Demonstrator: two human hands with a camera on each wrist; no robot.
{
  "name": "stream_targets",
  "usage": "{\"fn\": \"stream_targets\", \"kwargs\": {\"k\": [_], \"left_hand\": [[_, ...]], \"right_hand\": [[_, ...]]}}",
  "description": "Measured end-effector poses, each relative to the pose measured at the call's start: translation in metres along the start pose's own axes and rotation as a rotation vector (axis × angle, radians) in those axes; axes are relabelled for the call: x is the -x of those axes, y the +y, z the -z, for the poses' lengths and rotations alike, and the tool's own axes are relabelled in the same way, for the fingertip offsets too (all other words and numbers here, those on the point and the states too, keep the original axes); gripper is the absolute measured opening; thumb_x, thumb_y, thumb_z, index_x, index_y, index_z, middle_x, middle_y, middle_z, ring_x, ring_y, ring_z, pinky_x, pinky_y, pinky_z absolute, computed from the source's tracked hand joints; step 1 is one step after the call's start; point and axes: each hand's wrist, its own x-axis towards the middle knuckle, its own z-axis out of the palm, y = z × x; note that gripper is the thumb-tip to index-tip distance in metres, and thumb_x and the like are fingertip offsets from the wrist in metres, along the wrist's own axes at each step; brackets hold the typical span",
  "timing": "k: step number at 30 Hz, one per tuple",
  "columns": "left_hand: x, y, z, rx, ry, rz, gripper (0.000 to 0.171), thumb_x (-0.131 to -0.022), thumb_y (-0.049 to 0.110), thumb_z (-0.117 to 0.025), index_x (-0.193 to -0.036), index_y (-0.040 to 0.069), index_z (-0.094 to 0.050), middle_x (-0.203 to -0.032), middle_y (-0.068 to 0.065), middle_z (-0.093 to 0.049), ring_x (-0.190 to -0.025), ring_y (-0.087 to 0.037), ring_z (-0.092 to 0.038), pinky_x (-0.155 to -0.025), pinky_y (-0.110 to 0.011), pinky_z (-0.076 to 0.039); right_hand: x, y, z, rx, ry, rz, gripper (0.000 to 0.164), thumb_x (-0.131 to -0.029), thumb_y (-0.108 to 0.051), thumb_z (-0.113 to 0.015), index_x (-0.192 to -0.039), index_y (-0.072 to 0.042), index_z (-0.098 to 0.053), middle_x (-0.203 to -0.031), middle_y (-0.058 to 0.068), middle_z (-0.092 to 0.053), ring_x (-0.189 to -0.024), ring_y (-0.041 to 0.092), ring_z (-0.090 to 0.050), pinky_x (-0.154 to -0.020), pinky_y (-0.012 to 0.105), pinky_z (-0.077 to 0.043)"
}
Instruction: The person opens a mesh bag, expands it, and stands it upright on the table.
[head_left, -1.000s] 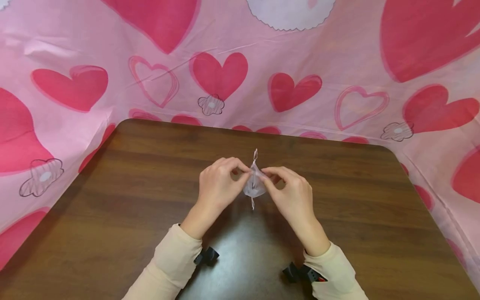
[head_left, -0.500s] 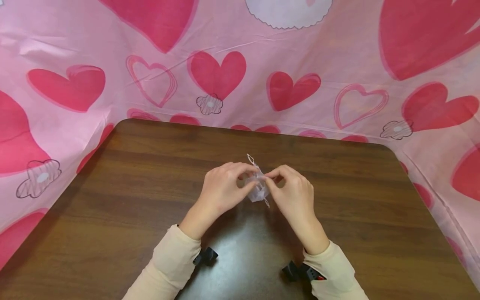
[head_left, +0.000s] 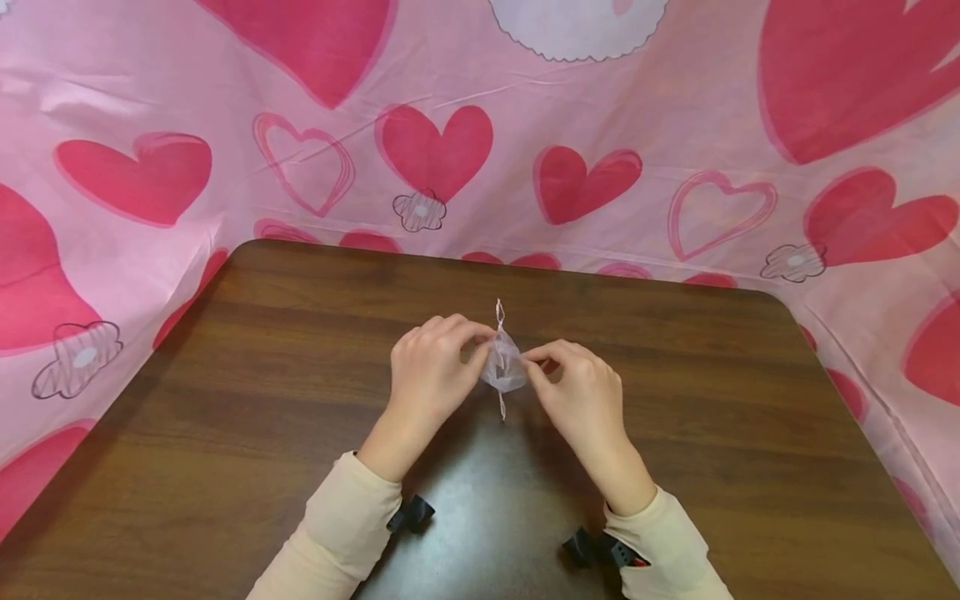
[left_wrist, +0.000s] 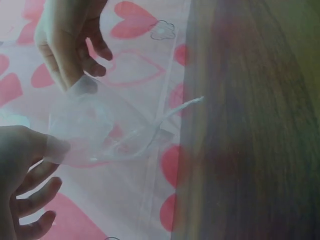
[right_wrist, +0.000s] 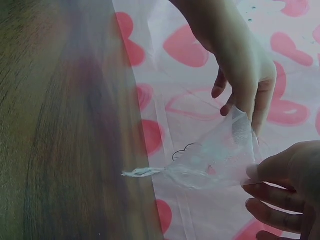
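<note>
Both hands hold a small, sheer white mesh drawstring pouch [head_left: 507, 367] in front of the body, over the table. Its mouth is spread, with a thin cord loop [head_left: 499, 313] sticking out on the far side and another on the near side. My left hand [head_left: 427, 367] pinches the left edge between thumb and fingertips. On the opposite edge, my right hand [head_left: 581, 387] pinches the mesh the same way. In the right wrist view the pouch [right_wrist: 215, 155] is see-through and stretched between the two hands, its cord [right_wrist: 145, 172] trailing to the left.
A dark brown wooden table [head_left: 262, 417] lies beneath the hands. Behind it and along both sides hangs a pink cloth [head_left: 480, 75] printed with hearts. Black camera mounts [head_left: 412, 514] are strapped at both wrists, beside cream sleeves [head_left: 341, 517].
The pouch tilted as the hands drew together half a second ago. Now the hands are farther apart, the left one shifted left, and the pouch is spread wider with its cord loops lined up front to back.
</note>
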Motion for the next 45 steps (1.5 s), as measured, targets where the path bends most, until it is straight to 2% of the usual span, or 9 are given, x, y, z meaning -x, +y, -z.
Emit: {"fn": "stream_targets", "kwargs": {"k": [5,12,15,17,22,26,33,38,45], "left_hand": [[-0.001,0.000,-0.002,-0.036,0.044,-0.021,0.009,-0.081,0.015,-0.077,-0.084,0.023,-0.079,-0.079,0.009,-0.069,-0.072,-0.016,-0.063,-0.056,-0.033,-0.047],[0.001,0.001,-0.002,0.024,-0.069,-0.095,0.022,-0.078,0.020,-0.083,-0.099,0.021,-0.076,-0.086,0.009,-0.071,-0.080,-0.014,-0.061,-0.061,-0.031,-0.049],[0.001,0.003,-0.002,0.032,-0.089,-0.129,0.027,-0.078,0.028,-0.084,-0.103,0.021,-0.075,-0.084,0.009,-0.070,-0.080,-0.013,-0.060,-0.062,-0.031,-0.049],[0.002,0.004,-0.003,0.022,-0.087,-0.136,0.024,-0.080,0.031,-0.083,-0.101,0.022,-0.076,-0.083,0.009,-0.070,-0.079,-0.013,-0.060,-0.063,-0.031,-0.050],[0.003,0.006,-0.004,-0.009,-0.040,-0.112,0.009,-0.082,0.027,-0.081,-0.089,0.023,-0.079,-0.084,0.008,-0.070,-0.079,-0.014,-0.061,-0.062,-0.032,-0.050],[0.002,0.005,-0.003,-0.004,0.019,-0.076,0.007,-0.079,0.023,-0.083,-0.084,0.021,-0.078,-0.083,0.009,-0.069,-0.077,-0.014,-0.062,-0.059,-0.031,-0.050],[0.002,0.005,-0.002,0.018,0.078,-0.028,0.010,-0.078,0.017,-0.083,-0.081,0.020,-0.074,-0.076,0.008,-0.068,-0.066,-0.014,-0.060,-0.052,-0.031,-0.046],[0.000,0.004,-0.001,0.036,0.111,-0.005,0.009,-0.080,0.015,-0.080,-0.082,0.020,-0.073,-0.073,0.008,-0.066,-0.063,-0.012,-0.056,-0.050,-0.030,-0.043],[0.000,0.002,-0.001,0.014,0.084,0.007,0.007,-0.082,0.018,-0.079,-0.088,0.020,-0.079,-0.081,0.008,-0.069,-0.072,-0.014,-0.062,-0.053,-0.032,-0.046]], "right_hand": [[0.000,0.000,0.000,-0.009,0.018,0.017,0.007,-0.080,-0.011,-0.082,-0.084,-0.015,-0.078,-0.074,-0.003,-0.068,-0.055,0.011,-0.054,-0.050,0.034,-0.042],[0.000,0.004,0.001,-0.010,0.052,-0.010,0.009,-0.079,-0.011,-0.083,-0.084,-0.012,-0.076,-0.071,0.001,-0.066,-0.053,0.015,-0.054,-0.048,0.034,-0.041],[0.000,0.004,0.001,-0.014,0.070,-0.022,0.009,-0.080,-0.010,-0.082,-0.087,-0.012,-0.076,-0.073,0.001,-0.067,-0.056,0.018,-0.057,-0.048,0.034,-0.041],[0.000,0.004,0.001,-0.020,0.076,-0.022,0.009,-0.081,-0.010,-0.082,-0.088,-0.012,-0.076,-0.074,0.001,-0.068,-0.059,0.019,-0.060,-0.049,0.035,-0.041],[0.001,0.001,0.000,-0.044,0.078,0.001,0.010,-0.081,-0.010,-0.082,-0.090,-0.012,-0.077,-0.077,0.000,-0.069,-0.065,0.019,-0.063,-0.051,0.034,-0.043],[0.002,-0.002,-0.001,-0.042,0.068,0.025,0.012,-0.082,-0.016,-0.082,-0.092,-0.013,-0.077,-0.078,-0.001,-0.069,-0.067,0.016,-0.063,-0.052,0.034,-0.045],[0.005,-0.008,-0.003,0.017,-0.049,-0.009,0.027,-0.079,-0.030,-0.084,-0.098,-0.013,-0.073,-0.080,-0.004,-0.067,-0.068,0.013,-0.062,-0.056,0.035,-0.047],[0.005,-0.008,-0.003,0.029,-0.092,-0.060,0.020,-0.079,-0.021,-0.083,-0.095,-0.014,-0.073,-0.078,-0.004,-0.066,-0.067,0.015,-0.061,-0.056,0.036,-0.047],[0.003,-0.005,-0.001,0.025,-0.022,-0.060,0.006,-0.083,-0.015,-0.079,-0.087,-0.014,-0.075,-0.075,-0.001,-0.067,-0.061,0.014,-0.058,-0.052,0.036,-0.046]]}}
